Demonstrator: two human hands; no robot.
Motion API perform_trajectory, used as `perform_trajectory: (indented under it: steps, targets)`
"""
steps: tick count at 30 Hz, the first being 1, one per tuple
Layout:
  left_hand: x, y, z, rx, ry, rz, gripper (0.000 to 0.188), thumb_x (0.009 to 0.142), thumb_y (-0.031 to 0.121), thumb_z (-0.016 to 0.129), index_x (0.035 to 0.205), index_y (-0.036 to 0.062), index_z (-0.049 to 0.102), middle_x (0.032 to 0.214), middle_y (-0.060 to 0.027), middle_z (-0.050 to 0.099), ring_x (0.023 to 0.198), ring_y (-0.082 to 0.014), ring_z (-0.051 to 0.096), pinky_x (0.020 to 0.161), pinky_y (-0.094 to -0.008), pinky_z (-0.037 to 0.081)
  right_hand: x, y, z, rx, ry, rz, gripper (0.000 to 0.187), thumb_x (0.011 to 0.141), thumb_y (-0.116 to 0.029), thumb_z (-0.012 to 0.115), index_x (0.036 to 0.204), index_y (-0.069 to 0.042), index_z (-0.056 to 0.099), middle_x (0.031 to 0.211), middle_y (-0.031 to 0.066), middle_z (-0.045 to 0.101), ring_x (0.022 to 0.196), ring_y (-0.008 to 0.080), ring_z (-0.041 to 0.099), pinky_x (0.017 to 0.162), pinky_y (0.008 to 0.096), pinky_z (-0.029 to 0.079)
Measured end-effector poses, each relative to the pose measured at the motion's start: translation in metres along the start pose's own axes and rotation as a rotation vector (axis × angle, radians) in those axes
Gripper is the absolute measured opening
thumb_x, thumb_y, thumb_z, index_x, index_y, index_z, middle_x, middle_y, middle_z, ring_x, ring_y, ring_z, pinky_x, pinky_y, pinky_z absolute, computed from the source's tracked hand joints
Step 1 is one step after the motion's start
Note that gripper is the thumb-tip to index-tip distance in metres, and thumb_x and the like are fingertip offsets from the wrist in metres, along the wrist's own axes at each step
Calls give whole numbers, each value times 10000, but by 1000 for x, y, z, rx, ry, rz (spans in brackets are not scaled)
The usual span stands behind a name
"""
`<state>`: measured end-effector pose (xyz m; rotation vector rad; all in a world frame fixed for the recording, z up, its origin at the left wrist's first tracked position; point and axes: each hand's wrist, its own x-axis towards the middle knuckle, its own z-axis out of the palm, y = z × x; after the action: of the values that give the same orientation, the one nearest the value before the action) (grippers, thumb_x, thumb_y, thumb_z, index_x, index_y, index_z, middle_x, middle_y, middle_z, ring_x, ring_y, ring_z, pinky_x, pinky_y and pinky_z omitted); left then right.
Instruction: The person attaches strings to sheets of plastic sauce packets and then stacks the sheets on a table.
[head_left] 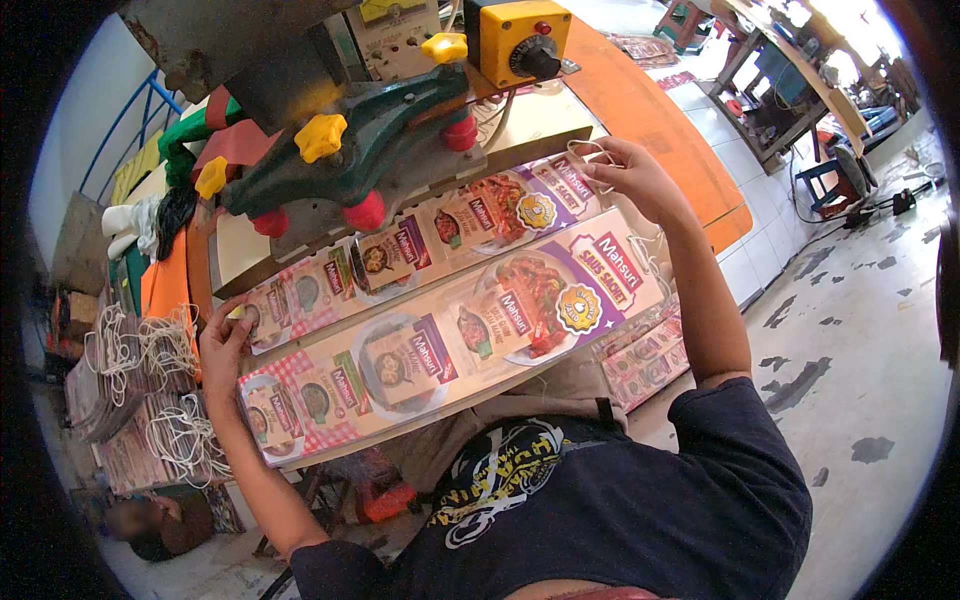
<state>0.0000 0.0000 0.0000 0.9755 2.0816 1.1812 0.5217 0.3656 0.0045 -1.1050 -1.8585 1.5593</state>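
Note:
A long printed display strip [440, 230] in clear plastic lies slantwise under the front of a dark green press [385, 130]. My left hand [225, 350] pinches its left end, thumb on top. At its right end, my right hand [635, 180] is closed with the fingertips pinched at the corner, where a white cord loop [590, 152] shows. Nearer my body lies a stack of matching strips [480, 330], with more white cord [648, 255] at its right end. The strip's far edge runs close to the press plate.
Red-footed clamps and yellow knobs [320, 138] jut from the press above the strip. A yellow control box [520, 45] stands on the orange table [650, 120]. Bundles of corded strips [150, 400] are piled at left, near another person [165, 525]. A wooden workbench [790, 75] stands far right.

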Motion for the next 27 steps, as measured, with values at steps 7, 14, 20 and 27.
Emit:
perform_trajectory:
  steps: [7,14,20,27]
  targets:
    - [-1,-12,-12,57,-9,99,391,948,161,719,1322,61,663,730,56,550,645,-39,464,570,-209,340,-5,8,14,-232,58,-230,369,956,-156,709,1296,-35,631,1017,5,688,856,61,597,769,230,487]
    - [-9,-10,-8,147,5,35,404,954,169,714,1349,102,662,734,63,538,645,-34,453,559,-203,329,-17,3,17,-325,83,-212,385,933,-191,745,1268,-30,646,847,-20,629,727,48,510,654,244,414]
    - [-11,-19,-11,50,-23,22,417,957,187,720,1346,54,652,731,75,538,616,-16,427,547,-194,312,-18,6,22,-305,136,-179,340,930,-231,730,1199,-32,666,796,29,637,741,116,582,705,304,477]
    - [-11,-20,-12,133,2,8,433,956,184,720,1356,36,646,757,82,554,634,-11,432,559,-192,298,-12,18,18,-365,159,-214,332,916,-236,725,1158,-12,683,933,108,640,851,203,621,788,359,489]
